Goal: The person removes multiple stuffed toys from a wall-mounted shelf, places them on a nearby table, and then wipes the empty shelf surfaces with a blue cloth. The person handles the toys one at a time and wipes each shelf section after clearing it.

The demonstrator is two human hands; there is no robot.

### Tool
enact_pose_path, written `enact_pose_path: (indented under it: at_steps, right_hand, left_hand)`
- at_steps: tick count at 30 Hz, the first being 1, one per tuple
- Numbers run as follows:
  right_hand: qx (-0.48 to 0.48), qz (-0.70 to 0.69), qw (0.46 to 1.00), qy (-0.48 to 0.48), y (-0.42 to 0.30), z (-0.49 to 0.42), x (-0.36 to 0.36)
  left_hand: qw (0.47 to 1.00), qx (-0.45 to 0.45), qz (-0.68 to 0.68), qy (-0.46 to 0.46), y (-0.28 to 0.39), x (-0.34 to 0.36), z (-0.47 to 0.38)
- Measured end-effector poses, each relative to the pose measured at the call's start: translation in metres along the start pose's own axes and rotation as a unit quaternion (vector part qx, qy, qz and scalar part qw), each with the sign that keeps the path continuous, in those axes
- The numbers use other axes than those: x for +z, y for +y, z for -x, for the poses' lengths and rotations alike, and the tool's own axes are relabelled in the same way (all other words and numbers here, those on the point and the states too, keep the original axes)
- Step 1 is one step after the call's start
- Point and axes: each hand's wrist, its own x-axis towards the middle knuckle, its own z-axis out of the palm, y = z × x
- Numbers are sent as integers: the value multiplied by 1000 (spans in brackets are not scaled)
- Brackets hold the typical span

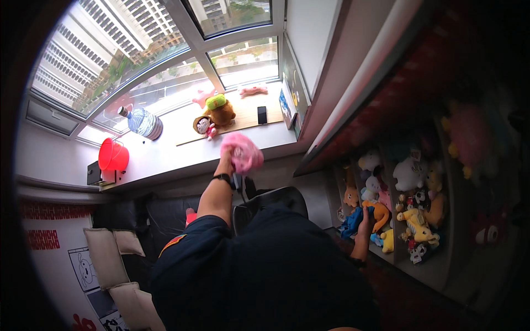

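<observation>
At the edge of the white windowsill, my left hand [228,159] grips a pink plush item [245,154], whose exact kind I cannot tell. Just beyond it on a wooden board [269,120] are a doll with a brown hat [203,125], a brown plush toy with a green top [221,111] and a black phone [262,115]. To the right, my right hand [363,227] holds a blue cloth [351,222] in front of the shelves of plush toys. An orange plush [380,215] lies right behind that hand.
A red bucket [113,155] and a large clear water bottle [145,123] stand on the sill at left. A black chair [285,200] is directly before me. Beige cushions [103,258] rest on a dark sofa [165,213]. The shelf unit [428,265] holds several plush toys at right.
</observation>
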Motion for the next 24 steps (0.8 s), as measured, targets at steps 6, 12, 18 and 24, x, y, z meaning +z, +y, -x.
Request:
enact_pose_path:
  at_steps: [6, 12, 18, 24]
  right_hand:
    - [-15, 5, 1000, -11, -17, 5, 32]
    - [-18, 40, 998, 48, 3, 13, 32]
    - [-6, 6, 998, 59, 42, 7, 20]
    - [82, 22, 991, 101, 29, 17, 16]
  left_hand:
    - [968, -20, -126, 215, 154, 85, -55]
    - [880, 47, -452, 137, 93, 79, -116]
    - [754, -73, -652, 18, -57, 77, -83]
    - [740, -39, -671, -31, -51, 104, -80]
